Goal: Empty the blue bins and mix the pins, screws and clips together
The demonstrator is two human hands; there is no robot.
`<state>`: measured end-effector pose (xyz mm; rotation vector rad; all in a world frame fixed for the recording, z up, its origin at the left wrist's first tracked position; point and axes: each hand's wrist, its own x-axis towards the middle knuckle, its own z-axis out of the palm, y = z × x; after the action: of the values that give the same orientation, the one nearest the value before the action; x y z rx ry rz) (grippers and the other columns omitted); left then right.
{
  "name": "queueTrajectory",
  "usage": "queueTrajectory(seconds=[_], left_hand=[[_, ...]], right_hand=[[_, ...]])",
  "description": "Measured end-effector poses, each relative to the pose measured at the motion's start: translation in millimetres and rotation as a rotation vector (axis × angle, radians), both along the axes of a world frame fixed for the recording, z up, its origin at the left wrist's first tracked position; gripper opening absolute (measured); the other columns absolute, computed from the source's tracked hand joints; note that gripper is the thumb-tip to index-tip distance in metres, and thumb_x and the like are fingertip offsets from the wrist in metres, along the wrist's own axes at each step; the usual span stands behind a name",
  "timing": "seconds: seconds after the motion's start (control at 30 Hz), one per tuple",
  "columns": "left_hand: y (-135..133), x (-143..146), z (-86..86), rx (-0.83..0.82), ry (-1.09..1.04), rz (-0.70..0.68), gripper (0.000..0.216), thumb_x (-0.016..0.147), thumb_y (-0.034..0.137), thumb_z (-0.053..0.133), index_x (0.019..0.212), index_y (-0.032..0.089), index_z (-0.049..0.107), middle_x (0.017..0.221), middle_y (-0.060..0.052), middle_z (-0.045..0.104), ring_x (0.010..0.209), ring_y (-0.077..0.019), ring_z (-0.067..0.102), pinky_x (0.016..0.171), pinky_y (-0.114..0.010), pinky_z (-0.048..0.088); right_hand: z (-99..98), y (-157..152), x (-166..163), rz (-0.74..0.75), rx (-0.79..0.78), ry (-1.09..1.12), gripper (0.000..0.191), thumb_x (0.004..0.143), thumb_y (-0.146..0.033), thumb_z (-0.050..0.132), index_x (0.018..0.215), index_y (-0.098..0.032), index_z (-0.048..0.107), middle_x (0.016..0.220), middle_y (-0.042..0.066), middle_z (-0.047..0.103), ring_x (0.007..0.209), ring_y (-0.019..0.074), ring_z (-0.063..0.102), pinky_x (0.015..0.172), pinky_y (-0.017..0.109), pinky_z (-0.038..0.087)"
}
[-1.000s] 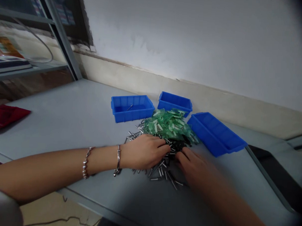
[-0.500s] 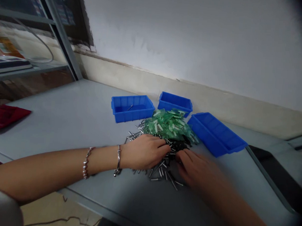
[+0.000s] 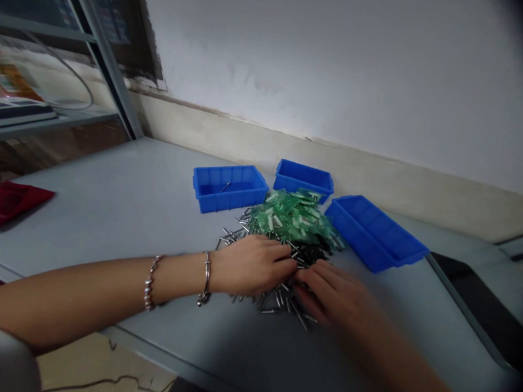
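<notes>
A heap of silver pin-like metal pieces, resembling blind rivets (image 3: pixel 278 301), lies on the grey table with black pieces (image 3: pixel 308 253) among them. Small green plastic packets (image 3: pixel 289 214) are piled on its far side. Over the heap, my left hand (image 3: pixel 254 265) has its fingers curled down and pressed together at the tips. My right hand (image 3: pixel 335 291) meets it from the right, fingers bent and closed, its tips against the left fingertips. What lies between the fingers is hidden by the hands.
Three blue bins stand behind the heap: a left bin (image 3: pixel 230 203) with one metal piece inside, a back bin (image 3: pixel 303 173) and a right bin (image 3: pixel 375 235). A black flat object (image 3: pixel 477 309) lies at right, a red packet (image 3: pixel 16 202) at far left. The wall is behind.
My right hand has shifted left and its fingertips now meet those of my left hand. My left hand has barely moved; the bins and packets are the same.
</notes>
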<state>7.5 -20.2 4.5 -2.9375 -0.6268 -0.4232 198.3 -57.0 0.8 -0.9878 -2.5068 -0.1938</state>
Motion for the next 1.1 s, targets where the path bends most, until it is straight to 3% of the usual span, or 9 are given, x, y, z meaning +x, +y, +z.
queueTrajectory(seconds=[0.2, 0.53, 0.63, 0.7, 0.77, 0.9, 1.1], left_hand=[[-1, -1, 4.2, -0.03, 0.012, -0.03, 0.016, 0.087, 0.024, 0.043, 0.083, 0.014, 0.054, 0.081, -0.005, 0.056, 0.068, -0.0167, 0.051, 0.059, -0.031, 0.042], [0, 1, -0.2, 0.095, -0.091, -0.039, 0.031, 0.094, 0.03, 0.037, 0.074, 0.015, 0.056, 0.071, -0.003, 0.056, 0.06, -0.0134, 0.049, 0.053, -0.027, 0.038], [2, -1, 3.4, 0.109, -0.099, -0.031, 0.033, 0.094, 0.027, 0.033, 0.074, 0.015, 0.056, 0.072, -0.003, 0.056, 0.061, -0.0135, 0.049, 0.053, -0.027, 0.038], [5, -4, 8.3, 0.15, -0.1, -0.003, 0.034, 0.094, 0.027, 0.032, 0.073, 0.015, 0.055, 0.071, -0.004, 0.056, 0.06, -0.0136, 0.049, 0.054, -0.027, 0.038], [11, -9, 14.0, 0.234, -0.107, 0.077, 0.034, 0.093, 0.027, 0.032, 0.072, 0.015, 0.055, 0.07, -0.004, 0.056, 0.059, -0.0134, 0.049, 0.053, -0.027, 0.037], [28, -23, 24.2, 0.413, -0.107, 0.365, 0.032, 0.092, 0.027, 0.033, 0.073, 0.014, 0.056, 0.071, -0.005, 0.055, 0.06, -0.0144, 0.049, 0.053, -0.028, 0.035], [50, -44, 33.8, 0.346, 0.002, 0.807, 0.033, 0.092, 0.03, 0.033, 0.082, 0.013, 0.06, 0.075, -0.009, 0.058, 0.061, -0.0174, 0.052, 0.05, -0.029, 0.027]], right_hand=[[3.0, 2, 1, -0.006, 0.097, 0.057, 0.025, 0.09, -0.017, 0.037, 0.078, -0.016, 0.059, 0.065, 0.003, 0.058, 0.067, 0.016, 0.055, 0.063, 0.028, 0.045], [2.9, 3, 1, -0.001, 0.065, 0.044, 0.02, 0.088, -0.015, 0.038, 0.078, -0.017, 0.055, 0.066, 0.003, 0.056, 0.066, 0.0176, 0.054, 0.059, 0.029, 0.044], [4.9, 2, 1, -0.055, 0.061, 0.012, 0.015, 0.088, -0.017, 0.04, 0.092, -0.017, 0.054, 0.076, 0.005, 0.06, 0.072, 0.0202, 0.058, 0.06, 0.031, 0.047], [6.3, 2, 2, -0.118, 0.046, 0.001, 0.022, 0.087, -0.02, 0.041, 0.107, -0.017, 0.049, 0.087, 0.008, 0.061, 0.078, 0.0221, 0.06, 0.059, 0.032, 0.048], [7.2, 2, 4, -0.166, 0.028, 0.0, 0.031, 0.087, -0.023, 0.042, 0.117, -0.017, 0.043, 0.095, 0.011, 0.059, 0.083, 0.023, 0.06, 0.06, 0.032, 0.049], [6.8, 2, 6, -0.187, -0.016, -0.046, 0.038, 0.085, -0.025, 0.046, 0.121, -0.019, 0.04, 0.101, 0.011, 0.057, 0.083, 0.0219, 0.061, 0.063, 0.032, 0.052], [6.0, -2, 1, -0.131, -0.118, -0.11, 0.029, 0.078, -0.016, 0.051, 0.107, -0.019, 0.054, 0.099, 0.011, 0.058, 0.078, 0.0201, 0.062, 0.063, 0.032, 0.053]])
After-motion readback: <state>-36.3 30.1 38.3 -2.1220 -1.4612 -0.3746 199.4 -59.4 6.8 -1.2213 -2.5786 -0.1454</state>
